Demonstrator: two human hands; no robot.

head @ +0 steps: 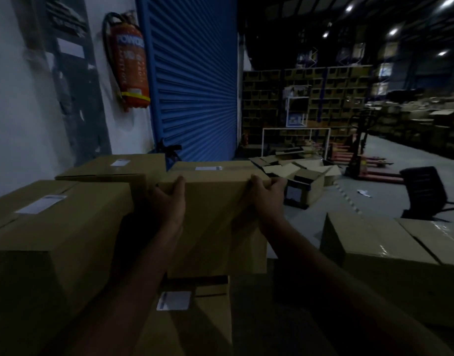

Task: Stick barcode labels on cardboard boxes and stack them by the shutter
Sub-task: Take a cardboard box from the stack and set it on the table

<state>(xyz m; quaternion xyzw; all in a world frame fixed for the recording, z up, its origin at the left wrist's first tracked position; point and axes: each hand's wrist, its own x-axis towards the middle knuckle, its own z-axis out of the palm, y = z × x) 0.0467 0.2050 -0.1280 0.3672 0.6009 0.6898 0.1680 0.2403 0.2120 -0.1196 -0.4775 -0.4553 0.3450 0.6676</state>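
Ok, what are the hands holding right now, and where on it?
Both hold one labelled cardboard box: the left hand grips its near-left top corner, the right hand its near-right top corner, fingers curled over the top edge.

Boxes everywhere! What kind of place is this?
Most likely a warehouse. There is a blue roller shutter, tall racks of stored cartons behind, and a pallet jack on the floor beside labelled cardboard boxes.

Dim and soft, lit by ceiling lamps (393, 32) at upper right, with wide-angle bending at edges.
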